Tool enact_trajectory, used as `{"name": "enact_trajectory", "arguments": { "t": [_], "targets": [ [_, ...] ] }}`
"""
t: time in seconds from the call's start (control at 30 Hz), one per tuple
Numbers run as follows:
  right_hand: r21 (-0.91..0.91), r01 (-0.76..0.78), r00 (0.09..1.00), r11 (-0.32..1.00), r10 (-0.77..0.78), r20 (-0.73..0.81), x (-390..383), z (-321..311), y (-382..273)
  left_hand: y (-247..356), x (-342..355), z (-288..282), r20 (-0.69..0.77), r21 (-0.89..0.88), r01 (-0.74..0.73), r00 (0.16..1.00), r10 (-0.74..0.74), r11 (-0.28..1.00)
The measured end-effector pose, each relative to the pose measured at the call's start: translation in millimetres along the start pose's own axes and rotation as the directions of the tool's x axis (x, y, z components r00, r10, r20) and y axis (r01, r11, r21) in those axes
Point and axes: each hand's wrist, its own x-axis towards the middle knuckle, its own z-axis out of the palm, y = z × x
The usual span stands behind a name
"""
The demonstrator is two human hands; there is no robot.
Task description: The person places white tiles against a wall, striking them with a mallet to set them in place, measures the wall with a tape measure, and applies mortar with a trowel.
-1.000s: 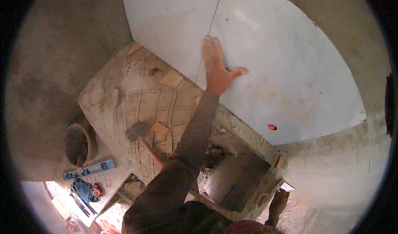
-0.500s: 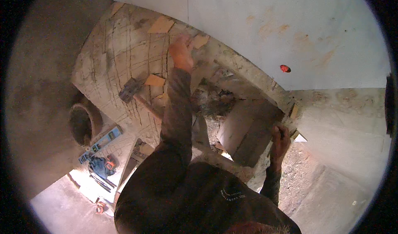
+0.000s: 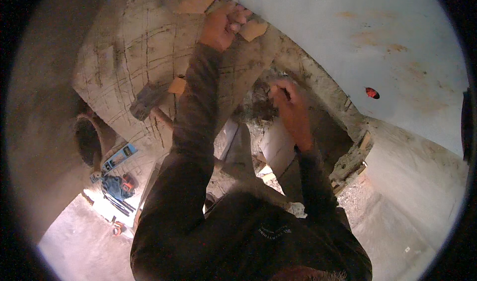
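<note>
My left hand (image 3: pixel 223 27) is at the far edge of the scored, clay-coloured slab (image 3: pixel 134 42), close to the pale wall. Its fingers are bent and pinched together; what lies between them, if anything, is too small to name. Right beside those fingertips is a flat tan shard (image 3: pixel 253 30), and another tan shard (image 3: pixel 196 1) lies just left of the hand. My right hand (image 3: pixel 293 107) hovers over the dark, rubbly opening, slightly blurred, with curled fingers whose contents are hidden. A hammer (image 3: pixel 149 102) rests on the slab, its handle running under my left forearm.
The pale wall (image 3: pixel 338 37) has a red-rimmed hole (image 3: pixel 372 93). A round pipe mouth (image 3: pixel 88 139) opens at the left. Below it lie a blue spirit level (image 3: pixel 119 159) and an orange-and-black tape measure (image 3: pixel 128 184). A smaller tan shard (image 3: pixel 177 86) sits by the hammer.
My right hand has moved from the right edge of the opening leftward and farther away, over the rubble. My left hand stays by the tan shard. The whole view has shifted slightly.
</note>
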Motion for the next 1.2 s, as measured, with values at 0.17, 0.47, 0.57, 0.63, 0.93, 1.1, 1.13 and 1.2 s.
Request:
{"name": "enact_trajectory", "arguments": {
  "t": [0.17, 0.47, 0.57, 0.63, 0.93, 1.1, 1.13, 1.2],
  "targets": [
    [-0.341, 0.142, 0.972, 0.929, -0.197, -0.132, 72.8, 10.7, 3.9, 12.9, 16.7, -19.9, 0.11, -0.178, 0.207, 0.976, -0.189, 0.962],
    [-0.703, 0.167, 0.911, 0.691, -0.381, -0.159, 120.2, 54.7, -21.2, 17.8, -6.9, 33.9, -0.003, 0.483, -0.156, 0.984, 0.18, 0.861],
    [-0.734, 0.181, 0.875, 0.655, -0.448, -0.185, 123.3, 60.8, -21.3, 20.0, 12.3, -9.0, 0.19, 0.356, -0.15, 0.978, 0.086, 0.922],
    [-0.722, 0.219, 0.852, 0.656, -0.489, -0.186, 125.9, 63.9, -14.8, 21.1, 27.0, -44.6, 0.318, 0.166, -0.067, 0.948, 0.011, 0.984],
    [-0.742, 0.166, 0.853, 0.649, -0.473, -0.222, 126.6, 69.8, -16.0, 7.6, -7.1, 17.7, 0.075, 0.727, -0.2, 0.974, 0.214, 0.657],
    [-0.749, 0.17, 0.848, 0.641, -0.482, -0.219, 127.7, 66.4, -13.3, 7.1, -7.5, 26.1, 0.212, 0.971, -0.236, 0.924, 0.317, 0.039],
    [-0.673, 0.201, 0.867, 0.712, -0.449, -0.216, 129.0, 63.9, -15.6, 3.1, -8.1, 11.3, 0.305, 0.947, -0.32, 0.867, 0.394, -0.029],
    [-0.504, 0.24, 0.904, 0.83, -0.38, -0.196, 128.7, 51.7, -19.2, -11.2, 1.3, -11.7, 0.32, 0.886, -0.433, 0.83, 0.457, 0.165]
  ]
}}
